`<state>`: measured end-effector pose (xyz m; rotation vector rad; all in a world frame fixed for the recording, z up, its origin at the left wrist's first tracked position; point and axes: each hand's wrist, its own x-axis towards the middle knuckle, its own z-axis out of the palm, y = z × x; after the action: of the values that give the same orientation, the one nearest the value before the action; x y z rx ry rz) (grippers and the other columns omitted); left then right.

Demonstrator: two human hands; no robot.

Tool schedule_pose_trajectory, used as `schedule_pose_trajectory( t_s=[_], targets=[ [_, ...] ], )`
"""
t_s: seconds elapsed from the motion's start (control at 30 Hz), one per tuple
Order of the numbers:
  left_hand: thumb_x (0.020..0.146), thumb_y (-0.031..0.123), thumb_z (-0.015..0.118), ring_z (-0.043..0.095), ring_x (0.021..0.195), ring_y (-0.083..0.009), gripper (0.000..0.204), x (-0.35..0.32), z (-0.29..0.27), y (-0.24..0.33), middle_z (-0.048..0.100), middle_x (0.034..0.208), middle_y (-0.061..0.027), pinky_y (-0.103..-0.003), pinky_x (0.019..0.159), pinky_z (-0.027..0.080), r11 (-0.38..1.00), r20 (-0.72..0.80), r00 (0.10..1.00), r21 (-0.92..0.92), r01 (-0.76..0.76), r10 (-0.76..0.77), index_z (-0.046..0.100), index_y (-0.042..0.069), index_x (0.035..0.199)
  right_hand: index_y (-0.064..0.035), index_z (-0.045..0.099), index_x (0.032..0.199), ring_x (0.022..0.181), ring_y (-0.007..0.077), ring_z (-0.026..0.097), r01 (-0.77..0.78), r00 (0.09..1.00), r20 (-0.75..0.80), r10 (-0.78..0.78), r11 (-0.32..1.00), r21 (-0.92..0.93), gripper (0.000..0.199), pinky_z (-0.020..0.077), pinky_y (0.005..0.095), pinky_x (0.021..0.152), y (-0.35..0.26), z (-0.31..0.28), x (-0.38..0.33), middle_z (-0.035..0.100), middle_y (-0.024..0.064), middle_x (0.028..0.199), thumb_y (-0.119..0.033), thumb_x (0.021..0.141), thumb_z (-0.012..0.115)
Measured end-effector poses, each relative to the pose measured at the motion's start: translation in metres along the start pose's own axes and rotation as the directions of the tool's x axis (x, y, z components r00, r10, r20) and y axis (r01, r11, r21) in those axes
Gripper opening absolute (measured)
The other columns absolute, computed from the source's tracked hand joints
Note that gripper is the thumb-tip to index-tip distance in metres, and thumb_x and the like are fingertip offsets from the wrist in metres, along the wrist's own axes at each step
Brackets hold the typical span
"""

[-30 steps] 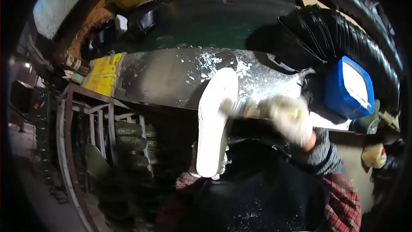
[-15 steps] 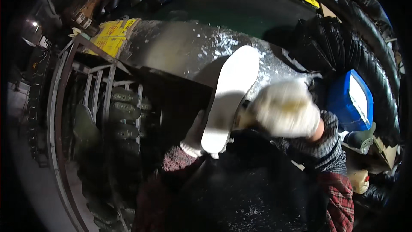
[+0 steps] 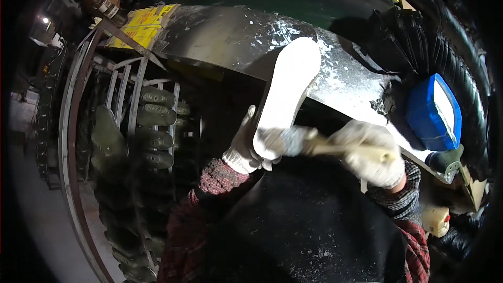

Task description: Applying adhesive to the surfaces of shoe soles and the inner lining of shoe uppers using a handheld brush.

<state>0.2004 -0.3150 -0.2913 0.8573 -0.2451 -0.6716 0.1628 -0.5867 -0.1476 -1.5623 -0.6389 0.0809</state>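
A white shoe sole (image 3: pixel 294 73), long and rounded at both ends, is held tilted in front of me with its broad end pointing away. My left hand (image 3: pixel 242 148), in a pale knit glove, grips it from the left and underneath at its narrow end. The thumb shows along the left edge, while most of the fingers are hidden behind. In my gloved right hand (image 3: pixel 369 154) is a brush (image 3: pixel 314 143) with a wooden handle, the fist closed around it. Its blurred bristles lie across the sole's near, narrow end.
A blue container (image 3: pixel 419 115) with white contents stands on the right beside glossy black ribbed items (image 3: pixel 414 47). Beyond the sole is a metal bench (image 3: pixel 220 34) with white smears. At left, a metal rack (image 3: pixel 73 141) holds several dark green sole-shaped pieces (image 3: pixel 157 115).
The brush has swung from the sole's right edge onto its near end, as my right hand moved slightly right and down. The sole has shifted a little away from me.
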Motion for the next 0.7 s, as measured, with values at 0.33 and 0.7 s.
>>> schedule_pose_trajectory(
  t_s=[0.33, 0.7],
  targets=[
    [0.092, 0.063, 0.044, 0.051, 0.126, -0.0397, 0.075, -0.015, -0.051, -0.023, 0.049, 0.143, -0.0154, -0.065, 0.104, 0.036, 0.603, 0.354, 0.931, -0.724, 0.334, -0.092, 0.038, 0.012, 0.148, 0.0000, 0.065, 0.112, 0.092, 0.0157, 0.063, -0.193, 0.824, -0.561, 0.078, 0.970, -0.149, 0.020, 0.0511, 0.0272, 0.083, 0.074, -0.083, 0.051, 0.068, 0.0072, 0.104, -0.010, 0.094, 0.063],
    [0.085, 0.075, 0.044, 0.066, 0.080, -0.0391, 0.087, 0.002, -0.027, 0.030, 0.064, 0.110, -0.0222, -0.047, 0.058, 0.055, 0.689, 0.100, 0.956, -0.673, 0.270, -0.276, 0.045, 0.006, 0.138, -0.0067, 0.066, 0.108, 0.071, 0.0271, 0.062, 0.094, 0.984, -0.024, -0.177, 0.628, -0.772, 0.027, 0.0494, 0.0364, 0.057, 0.038, -0.025, 0.055, 0.063, 0.0102, 0.085, -0.010, 0.082, 0.072]
  ],
)
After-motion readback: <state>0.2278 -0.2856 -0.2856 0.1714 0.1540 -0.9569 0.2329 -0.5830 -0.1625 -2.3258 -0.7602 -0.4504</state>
